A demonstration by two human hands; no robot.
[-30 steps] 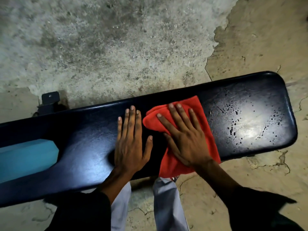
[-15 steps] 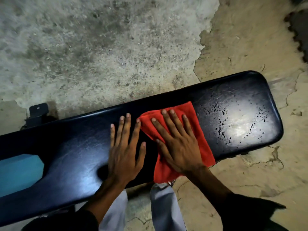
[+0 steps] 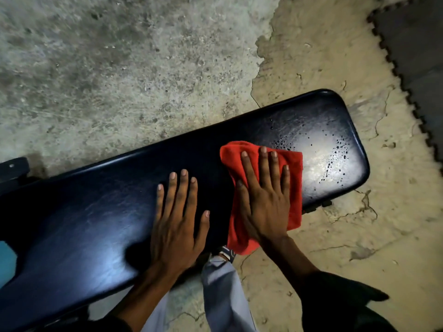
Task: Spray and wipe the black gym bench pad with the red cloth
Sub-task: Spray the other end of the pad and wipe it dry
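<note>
- Our right hand (image 3: 263,202) lies flat with straight, slightly spread fingers, pressing down on the crumpled red cloth (image 3: 293,185).
- Our left hand (image 3: 176,221) lies just beside it, palm down and fingers straight, resting directly on the bare pad and holding nothing.
- The red cloth sits on the right half of the long black padded gym bench top, the table (image 3: 96,212) for this work, and its lower edge hangs over the near side of the pad.
- Beyond the cloth, towards the rounded right end, dark spray droplets (image 3: 335,161) dot a shiny patch of the pad.
- The pad runs slantwise, its right end farther from us.
- Below the hands we see light grey trouser legs (image 3: 220,291) and dark sleeves.
- Under the table lies a rough, cracked concrete floor (image 3: 119,68), and a dark interlocking foam mat (image 3: 417,44) fills the upper right corner.
</note>
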